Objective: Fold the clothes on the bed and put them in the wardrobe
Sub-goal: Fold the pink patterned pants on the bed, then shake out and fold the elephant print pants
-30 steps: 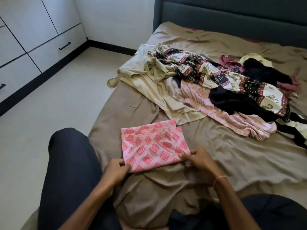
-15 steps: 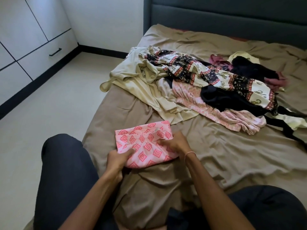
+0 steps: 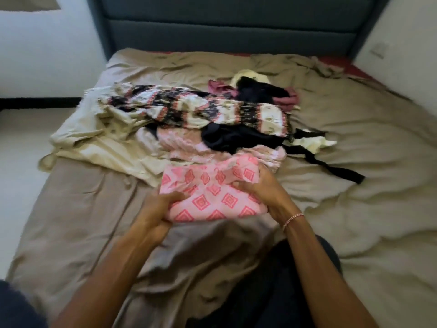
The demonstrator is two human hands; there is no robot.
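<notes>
Fabric first: the folded pink garment (image 3: pixel 212 200), printed with red diamonds, is between my two hands over the middle of the bed, a little toward the near edge where I sit. My left hand (image 3: pixel 153 209) grips its near left corner, thumb on top and fingers curled underneath. My right hand (image 3: pixel 262 190) clutches its right edge, fingers bunched into the cloth, with a thin bracelet (image 3: pixel 293 218) on that wrist. I cannot tell whether the bundle rests on the sheet or is lifted just off it; a shadow lies under its near edge.

Its far edge meets the heap of unfolded clothes. Just beyond it is a pale pink garment (image 3: pixel 179 145), partly covered by a black garment (image 3: pixel 227 138). Across both stretches a long patterned garment (image 3: pixel 189 110) in black, white and red. A crumpled cream garment (image 3: pixel 94 143) spreads from the heap to the left edge of the bed. A black strap (image 3: pixel 331 166) trails from the heap toward the right edge. Nearer the headboard (image 3: pixel 236 27) lie a maroon piece (image 3: pixel 287 100), another dark piece (image 3: pixel 260 91) and a pale yellow piece (image 3: pixel 248 75), bunched together.

The wrinkled tan sheet (image 3: pixel 94 233) covers the bed. My dark trouser leg (image 3: pixel 295 280) rests on it at the near edge, below my right forearm. Light floor (image 3: pixel 19 150) shows past the left edge.
</notes>
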